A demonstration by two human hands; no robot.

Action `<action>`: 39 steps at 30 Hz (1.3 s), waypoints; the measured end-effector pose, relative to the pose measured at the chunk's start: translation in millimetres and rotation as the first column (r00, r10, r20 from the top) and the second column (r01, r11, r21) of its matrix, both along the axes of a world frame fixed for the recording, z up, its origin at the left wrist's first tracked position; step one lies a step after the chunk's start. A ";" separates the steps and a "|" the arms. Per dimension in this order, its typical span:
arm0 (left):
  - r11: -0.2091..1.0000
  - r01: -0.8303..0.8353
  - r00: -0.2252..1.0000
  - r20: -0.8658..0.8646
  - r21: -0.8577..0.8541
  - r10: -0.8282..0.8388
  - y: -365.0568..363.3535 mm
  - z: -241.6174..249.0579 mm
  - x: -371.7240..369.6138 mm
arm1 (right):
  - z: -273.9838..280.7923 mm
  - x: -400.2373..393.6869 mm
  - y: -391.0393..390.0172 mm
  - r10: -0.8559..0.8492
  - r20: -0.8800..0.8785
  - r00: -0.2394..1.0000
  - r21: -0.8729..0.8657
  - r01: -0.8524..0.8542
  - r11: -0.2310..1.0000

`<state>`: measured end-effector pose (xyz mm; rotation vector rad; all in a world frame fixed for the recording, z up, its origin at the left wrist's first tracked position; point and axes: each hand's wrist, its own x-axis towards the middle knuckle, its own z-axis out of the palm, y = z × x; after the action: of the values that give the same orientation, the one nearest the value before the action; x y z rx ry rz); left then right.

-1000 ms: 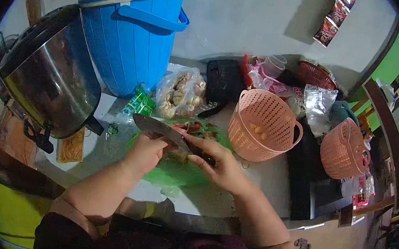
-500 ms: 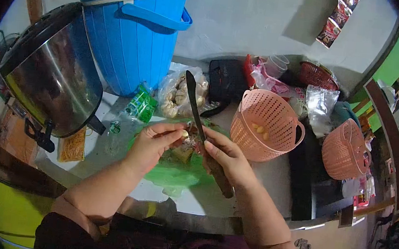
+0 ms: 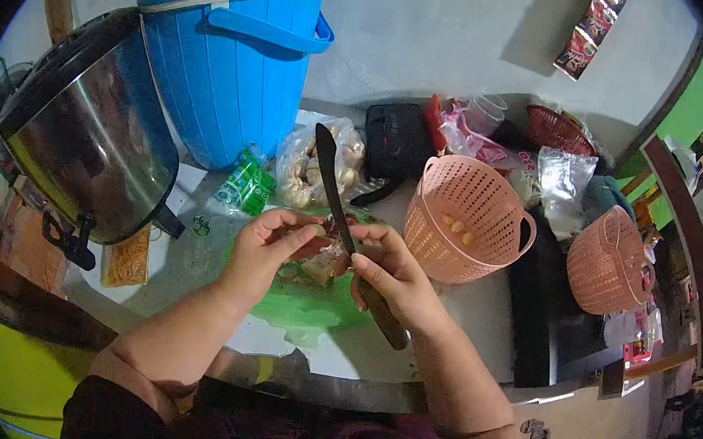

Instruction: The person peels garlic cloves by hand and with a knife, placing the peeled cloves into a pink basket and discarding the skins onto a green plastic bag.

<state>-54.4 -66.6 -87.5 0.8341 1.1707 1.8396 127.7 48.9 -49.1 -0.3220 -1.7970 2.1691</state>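
Observation:
My right hand (image 3: 392, 279) is closed round a knife (image 3: 332, 179) with a long dark blade, which points up and away from me; its brown handle slants down below the palm. My left hand (image 3: 267, 249) is closed in a pinch to the left of the blade, on a garlic clove mostly hidden by the fingertips. Beneath both hands lies a green plastic bag (image 3: 299, 310) with pale, papery scraps on it. Peeled cloves (image 3: 458, 227) rest in the bottom of a pink perforated basket (image 3: 442, 250), right of my right hand.
A clear bag of garlic bulbs (image 3: 309, 172) lies behind my hands, near a black pouch (image 3: 396, 138). The blue lidded bucket (image 3: 229, 78) and a large steel pot (image 3: 102, 142) stand at left. Another pink basket (image 3: 608, 268) is at right.
My left fingertips have shifted slightly and now cover the pale clove that showed between them. The knife has moved slightly left with my right hand.

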 end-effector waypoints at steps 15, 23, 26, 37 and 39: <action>0.997 0.053 0.988 0.141 0.059 -0.061 -2.2 -0.4 1.6 | 8.6 -0.7 -10.0 0.019 0.036 0.999 0.337 -0.030 0.941; 0.998 0.047 0.998 0.040 0.045 -0.049 -1.8 -2.6 1.5 | 4.0 -1.4 -7.9 -0.033 0.013 0.999 0.508 0.022 0.861; 0.999 0.042 0.997 -0.073 0.015 -0.041 -2.4 -1.3 0.6 | 5.6 -0.1 -9.2 -0.042 0.028 0.999 0.473 0.023 0.881; 0.989 -0.088 0.995 0.055 0.121 0.082 -1.9 2.2 8.9 | 8.2 0.3 -9.3 -0.014 0.096 0.995 0.258 -0.012 0.966; 0.994 -0.048 0.998 -0.035 0.102 0.051 -4.4 3.8 6.3 | 7.1 1.4 -7.3 0.023 0.079 0.997 0.211 -0.040 0.977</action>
<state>-48.1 -71.1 -83.7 0.9076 1.1385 1.9447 129.1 41.6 -42.0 -0.3322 -2.0677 1.9850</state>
